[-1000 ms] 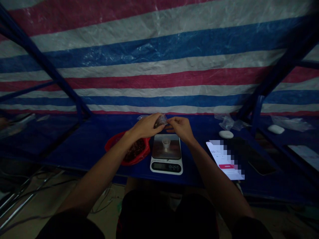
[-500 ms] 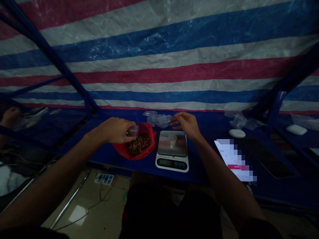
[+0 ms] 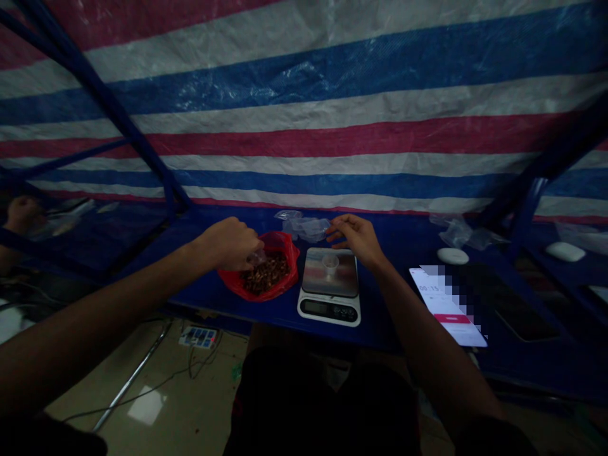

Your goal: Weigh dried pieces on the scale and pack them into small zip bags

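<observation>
My left hand [image 3: 231,246] is closed around a small clear plastic cup [image 3: 259,257], mostly hidden by the fingers. It dips into a red plastic bag [image 3: 292,269] that holds small brown pieces [image 3: 266,275], too dim to identify. Over the back edge of a digital kitchen scale [image 3: 329,304] hovers my right hand [image 3: 356,237], fingers loosely bent and apart, with nothing visible in them. On the scale's metal plate stands another small clear cup [image 3: 329,265]. Crumpled clear plastic [image 3: 306,228] lies close to my right fingertips; whether they touch it I cannot tell.
To the right are a lit phone [image 3: 446,310], a dark phone [image 3: 522,313], a white oval case [image 3: 453,256] and clear plastic bags [image 3: 458,234]. Blue frame posts [image 3: 118,126] flank the blue table. Another person's hand [image 3: 23,212] shows far left. A power strip [image 3: 198,337] lies on the floor.
My left hand has tipped the cup lower into the red bag, so less of the cup shows. My right hand stays nearly in place. The view has shifted slightly.
</observation>
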Demonstrator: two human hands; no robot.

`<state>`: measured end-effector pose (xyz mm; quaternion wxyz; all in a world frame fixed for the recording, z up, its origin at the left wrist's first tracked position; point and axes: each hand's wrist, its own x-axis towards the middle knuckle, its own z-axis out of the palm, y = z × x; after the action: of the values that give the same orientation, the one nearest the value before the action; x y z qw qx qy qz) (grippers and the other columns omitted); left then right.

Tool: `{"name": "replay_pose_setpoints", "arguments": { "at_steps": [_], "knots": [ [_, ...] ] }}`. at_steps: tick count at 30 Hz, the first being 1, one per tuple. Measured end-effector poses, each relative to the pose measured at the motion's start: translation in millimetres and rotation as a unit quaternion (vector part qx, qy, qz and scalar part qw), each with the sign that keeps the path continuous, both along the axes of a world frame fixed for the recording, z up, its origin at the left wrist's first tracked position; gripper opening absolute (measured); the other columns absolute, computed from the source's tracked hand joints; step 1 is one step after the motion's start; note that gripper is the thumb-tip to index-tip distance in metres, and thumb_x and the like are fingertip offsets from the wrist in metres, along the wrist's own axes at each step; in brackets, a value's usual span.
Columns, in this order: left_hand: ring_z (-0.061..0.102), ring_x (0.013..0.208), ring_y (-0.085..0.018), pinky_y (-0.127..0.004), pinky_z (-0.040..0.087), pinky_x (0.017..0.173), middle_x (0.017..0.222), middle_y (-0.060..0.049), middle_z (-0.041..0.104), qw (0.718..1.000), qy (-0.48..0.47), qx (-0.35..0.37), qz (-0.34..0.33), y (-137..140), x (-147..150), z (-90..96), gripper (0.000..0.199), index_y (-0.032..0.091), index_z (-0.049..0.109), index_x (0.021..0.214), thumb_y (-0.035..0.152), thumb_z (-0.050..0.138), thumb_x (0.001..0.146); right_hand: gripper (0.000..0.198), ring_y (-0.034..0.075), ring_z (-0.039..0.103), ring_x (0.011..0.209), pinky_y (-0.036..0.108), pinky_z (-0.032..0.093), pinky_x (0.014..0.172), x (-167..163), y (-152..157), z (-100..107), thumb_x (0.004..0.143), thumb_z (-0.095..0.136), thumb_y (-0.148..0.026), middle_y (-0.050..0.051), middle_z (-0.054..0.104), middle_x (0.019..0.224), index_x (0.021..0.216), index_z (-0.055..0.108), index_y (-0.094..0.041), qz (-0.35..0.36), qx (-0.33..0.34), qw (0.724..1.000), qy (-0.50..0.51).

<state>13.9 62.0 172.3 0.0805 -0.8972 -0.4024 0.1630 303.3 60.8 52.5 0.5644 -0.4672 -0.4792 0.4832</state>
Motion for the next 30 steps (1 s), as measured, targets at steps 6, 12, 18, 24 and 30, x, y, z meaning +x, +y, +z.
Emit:
{"name": "replay_pose_setpoints", "arguments": {
  "at_steps": [6,12,18,24,30],
  "knots": [
    [0.074,0.095,-0.031,-0.035,0.043,0.074,0.114,-0.014,0.080,0.993,0.113,0.011,-0.039,-2,0,1.6,0.037,0.025,0.079,0.119,0.037,0.078,0.084,0.041,0.019,0.075,0.071,0.025,0.058,0.053,-1,0,-1,0.079,0.081,-0.057,0.006,0.079,0.088,0.092,0.068,-0.021,0.001,0.005,1.000,-0.006],
    [0.073,0.096,-0.029,-0.032,0.041,0.072,0.115,-0.015,0.081,0.990,0.128,0.011,-0.051,-6,-2,7.0,0.039,0.019,0.076,0.121,0.039,0.078,0.088,0.041,0.019,0.075,0.070,0.025,0.057,0.051,-1,1,-1,0.079,0.081,-0.057,0.007,0.079,0.087,0.093,0.069,-0.020,0.000,0.008,1.000,-0.004],
    [0.075,0.094,-0.031,-0.033,0.044,0.073,0.107,-0.013,0.081,0.991,0.123,0.008,-0.042,-3,-8,9.9,0.033,0.022,0.079,0.117,0.039,0.074,0.090,0.040,0.017,0.074,0.068,0.023,0.057,0.052,-1,2,-3,0.080,0.081,-0.056,0.005,0.079,0.086,0.094,0.069,-0.020,0.000,0.012,1.000,-0.009],
    [0.075,0.093,-0.027,-0.033,0.047,0.080,0.100,-0.007,0.082,0.996,0.076,-0.040,-0.030,2,-17,8.3,0.016,0.028,0.082,0.102,0.033,0.077,0.088,0.039,0.016,0.073,0.067,0.023,0.055,0.053,0,2,-5,0.083,0.079,-0.056,0.005,0.079,0.085,0.094,0.069,-0.021,0.002,0.021,1.000,-0.014],
    [0.076,0.090,-0.026,-0.033,0.048,0.080,0.098,-0.004,0.082,0.995,0.002,-0.082,-0.059,7,-24,4.6,0.020,0.029,0.080,0.106,0.032,0.076,0.087,0.038,0.016,0.073,0.068,0.024,0.054,0.055,1,4,-8,0.085,0.077,-0.056,0.005,0.079,0.086,0.096,0.069,-0.020,0.000,0.033,0.999,-0.024]
  ]
}}
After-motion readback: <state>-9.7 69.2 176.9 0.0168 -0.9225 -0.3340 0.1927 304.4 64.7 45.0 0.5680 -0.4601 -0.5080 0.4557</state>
